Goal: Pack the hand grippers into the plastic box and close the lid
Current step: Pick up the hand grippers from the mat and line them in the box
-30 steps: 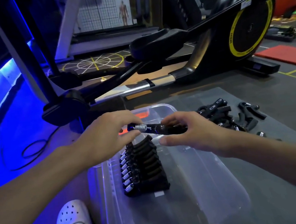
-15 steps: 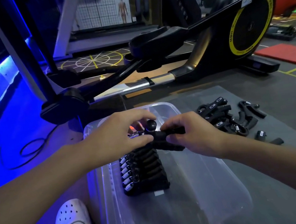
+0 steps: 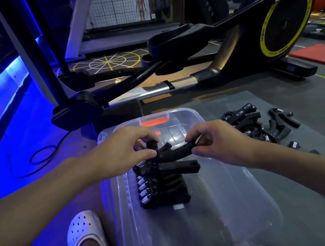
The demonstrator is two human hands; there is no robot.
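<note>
A view from a person's head, looking down at both bare forearms reaching forward over a clear plastic box (image 3: 255, 197) that sits open on a grey mat (image 3: 315, 165) on the floor.

The left hand (image 3: 123, 147) comes in from the lower left, palm down and wrist level. Its thumb and curled fingers pinch the knob and spring end of a black hand gripper (image 3: 174, 152). The right hand (image 3: 217, 142) comes in from the lower right, also palm down. Its grip is narrow, thumb under and fingertips over the far tip of the upper handle. Held between both hands, the tool lies sideways over the box, with its lower handle just above the far end of a row of hand grippers (image 3: 163, 190). Whether it touches that row cannot be told.

The row stands packed side by side along the left part of the box floor, with the silver springs facing left.

To the right of the box, a loose pile of grippers (image 3: 257, 125) lies on the mat.

An orange latch (image 3: 155, 121) shows at the far wall of the box. A foot in a white clog (image 3: 82, 229) rests left of the box. Beyond stands a black and yellow elliptical trainer (image 3: 249, 32), and a dark cable (image 3: 42, 157) loops across the blue-lit floor.
</note>
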